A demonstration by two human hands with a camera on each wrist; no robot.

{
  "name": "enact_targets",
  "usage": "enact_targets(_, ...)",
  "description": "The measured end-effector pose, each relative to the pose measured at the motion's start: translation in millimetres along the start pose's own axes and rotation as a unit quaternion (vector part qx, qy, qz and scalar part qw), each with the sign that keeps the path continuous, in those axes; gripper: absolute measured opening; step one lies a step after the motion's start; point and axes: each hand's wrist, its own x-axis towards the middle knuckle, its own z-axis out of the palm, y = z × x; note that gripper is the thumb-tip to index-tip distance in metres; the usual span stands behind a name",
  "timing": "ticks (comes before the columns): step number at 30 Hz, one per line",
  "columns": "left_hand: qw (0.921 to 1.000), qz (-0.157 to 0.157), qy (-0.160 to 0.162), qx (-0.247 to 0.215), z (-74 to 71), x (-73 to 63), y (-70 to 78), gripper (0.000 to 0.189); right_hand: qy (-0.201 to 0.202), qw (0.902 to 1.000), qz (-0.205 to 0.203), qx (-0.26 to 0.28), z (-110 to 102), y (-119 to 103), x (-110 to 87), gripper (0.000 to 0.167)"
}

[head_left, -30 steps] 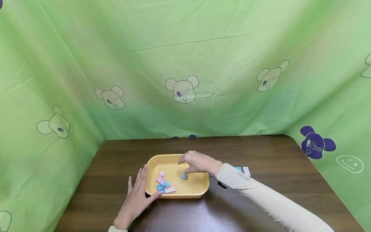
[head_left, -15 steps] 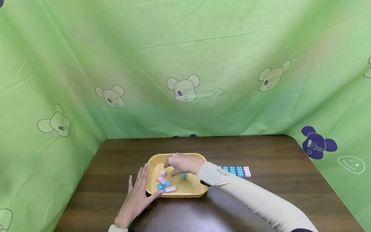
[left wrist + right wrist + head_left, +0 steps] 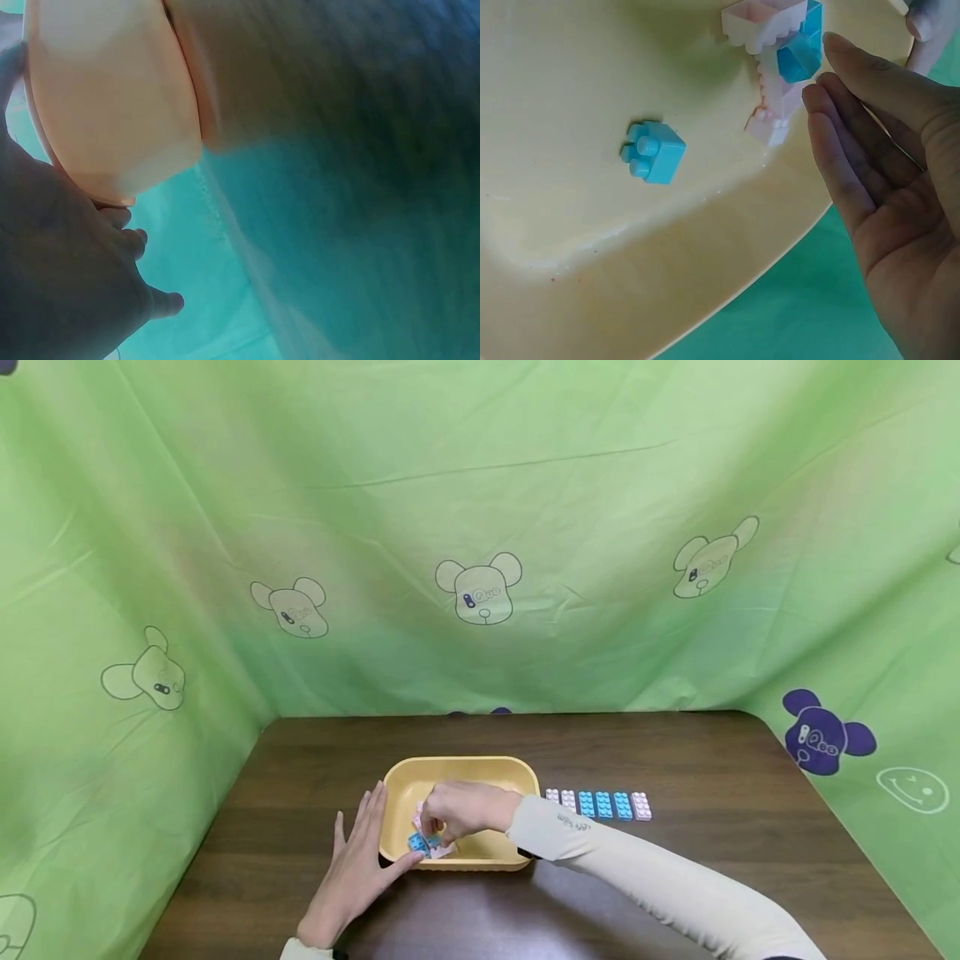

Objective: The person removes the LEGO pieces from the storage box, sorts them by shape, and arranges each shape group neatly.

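Observation:
My right hand [image 3: 468, 807] reaches down into a yellow tray [image 3: 461, 759], over a pile of toy building bricks. Its thumb and fingertips are parted right beside a blue brick [image 3: 799, 60] in the right wrist view. Around that lie a pale pink brick [image 3: 765, 24] and other pink ones. A small blue brick [image 3: 656, 154] sits apart on the tray floor; in the head view my right hand hides it. My left hand [image 3: 356, 864] rests on the tray's left end, fingers straight along the rim and thumb at the front edge.
Right of the tray, a row of bricks stands on the dark wooden table [image 3: 675, 743]: two pale ones at the left, several blue bricks [image 3: 603, 805], and a pink brick [image 3: 641, 806] at the right end. A green printed curtain [image 3: 480, 677] surrounds the table.
My right hand has moved left and toward the near side, from over the small blue brick to the pile. The row of bricks has come into full view. My left hand stays put.

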Motion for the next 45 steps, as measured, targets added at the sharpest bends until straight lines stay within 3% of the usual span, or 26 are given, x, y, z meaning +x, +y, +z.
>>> enact_targets(9,1.0000,-0.003,0.000,0.002,0.1,-0.7,0.3,0.111,-0.002,0.9995,-0.029,-0.013,10.1,-0.7,-0.4,0.012)
enact_targets(27,1.0000,0.001,0.001,0.002,0.4,-0.1,1.8,0.110,0.002,0.9992,-0.008,-0.040,19.6,0.2,-2.9,0.018)
enact_targets(35,1.0000,0.002,0.004,0.004,0.6,-0.4,1.6,0.110,0.023,0.9977,0.006,-0.064,12.2,-2.5,-9.3,0.017)
enact_targets(45,0.9999,0.003,0.010,0.005,-0.4,-2.0,2.6,0.110,0.048,0.9983,0.021,-0.025,0.8,2.0,-25.8,0.015)
